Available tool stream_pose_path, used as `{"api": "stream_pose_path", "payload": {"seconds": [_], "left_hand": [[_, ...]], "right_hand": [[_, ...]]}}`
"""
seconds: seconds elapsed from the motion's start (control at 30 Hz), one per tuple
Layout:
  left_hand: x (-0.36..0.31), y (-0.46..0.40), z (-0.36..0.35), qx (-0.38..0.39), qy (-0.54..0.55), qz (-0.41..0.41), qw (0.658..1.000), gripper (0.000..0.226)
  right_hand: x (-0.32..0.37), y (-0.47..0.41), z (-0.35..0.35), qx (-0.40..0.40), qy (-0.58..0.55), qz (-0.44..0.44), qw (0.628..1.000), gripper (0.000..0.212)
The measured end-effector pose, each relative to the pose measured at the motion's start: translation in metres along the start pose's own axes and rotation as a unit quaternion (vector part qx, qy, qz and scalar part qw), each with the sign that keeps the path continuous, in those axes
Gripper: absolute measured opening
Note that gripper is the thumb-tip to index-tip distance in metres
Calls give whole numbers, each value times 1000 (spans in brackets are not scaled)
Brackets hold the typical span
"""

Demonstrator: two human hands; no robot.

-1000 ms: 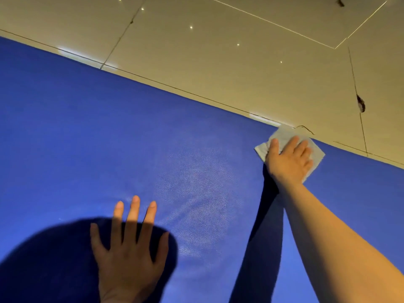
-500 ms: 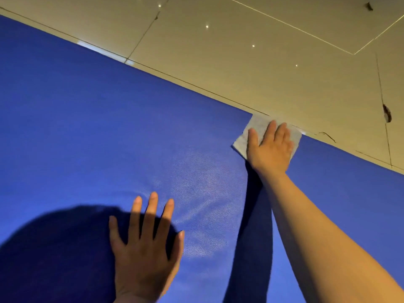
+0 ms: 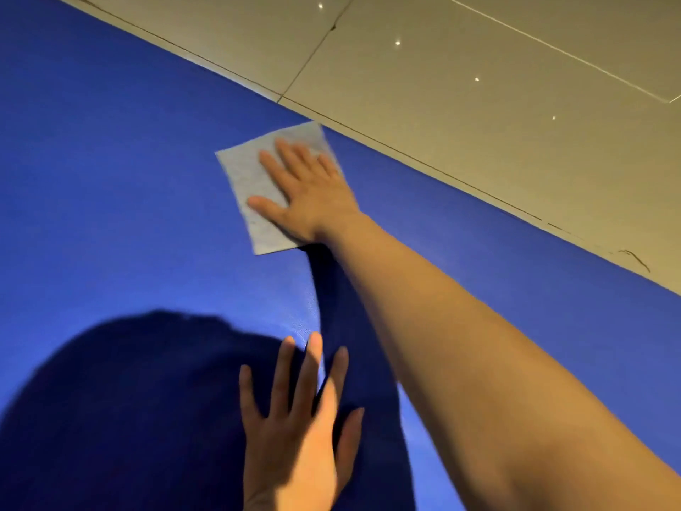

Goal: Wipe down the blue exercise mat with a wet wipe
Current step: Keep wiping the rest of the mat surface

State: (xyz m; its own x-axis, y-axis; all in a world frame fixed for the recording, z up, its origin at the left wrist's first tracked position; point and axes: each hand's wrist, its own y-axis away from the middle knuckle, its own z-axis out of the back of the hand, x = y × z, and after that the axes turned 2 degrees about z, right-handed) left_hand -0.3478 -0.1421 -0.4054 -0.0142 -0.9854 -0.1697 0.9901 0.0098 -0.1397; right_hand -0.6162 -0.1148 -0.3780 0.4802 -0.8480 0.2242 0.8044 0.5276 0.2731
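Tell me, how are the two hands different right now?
The right hand presses flat on the wet wipe near the far edge of the blue mat; the left hand rests on bare mat, close to the camera. The right arm is stretched out; the left hand lies partly in shadow. Both have straight fingers.

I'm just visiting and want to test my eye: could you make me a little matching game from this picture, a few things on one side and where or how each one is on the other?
Things:
1. wet wipe
2. left hand
3. right hand
4. tiled floor

States:
A. beige, beyond the mat's far edge
B. spread flat on the blue mat near its far edge
C. pressing flat on the wipe
D. fingers spread, resting on the mat in shadow

Pairs: 1-B, 2-D, 3-C, 4-A
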Motion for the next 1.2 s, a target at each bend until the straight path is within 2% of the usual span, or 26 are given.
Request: {"api": "stream_pose_path", "payload": {"seconds": [0.07,0.17,0.3,0.37,0.4,0.5,0.57,0.63,0.73,0.87,0.93,1.03,1.1,1.2], "left_hand": [[-1,0,1,26,-21,2,999,57],[2,-1,4,67,-9,10,998,54],[3,3,4,99,-14,4,995,57],[5,1,4,96,-23,0,995,57],[6,1,4,85,-28,-1,996,56],[5,1,6,78,-25,-1,997,59],[6,0,8,77,-22,-10,997,57],[7,-3,9,85,-17,-6,996,55],[6,-3,8,88,-11,0,996,57],[5,-2,8,85,-6,4,996,56],[4,-2,8,95,12,10,995,57],[2,-3,7,113,31,20,993,60],[2,-5,8,125,26,21,992,62],[0,-2,8,117,-5,-2,993,64]], "right_hand": [[-35,13,0,-45,-8,-61,997,71],[-77,39,-2,-87,-34,-179,979,72],[-80,46,-3,-113,-72,-305,943,70],[-58,42,-6,-103,-54,-302,946,68],[-43,43,-11,-92,-38,-269,958,68],[5,67,-36,-80,-8,-100,992,69],[18,93,-47,-79,3,-47,996,73],[3,113,-49,-86,1,-86,993,76],[-36,157,-44,-129,-65,-212,966,78],[-52,238,-46,-203,-102,-240,944,65],[-54,279,-61,-205,-96,-324,918,67],[-54,314,-88,-203,-79,-474,853,75],[-55,315,-94,-221,-73,-485,843,73],[-56,312,-94,-224,-57,-477,848,69]]}}
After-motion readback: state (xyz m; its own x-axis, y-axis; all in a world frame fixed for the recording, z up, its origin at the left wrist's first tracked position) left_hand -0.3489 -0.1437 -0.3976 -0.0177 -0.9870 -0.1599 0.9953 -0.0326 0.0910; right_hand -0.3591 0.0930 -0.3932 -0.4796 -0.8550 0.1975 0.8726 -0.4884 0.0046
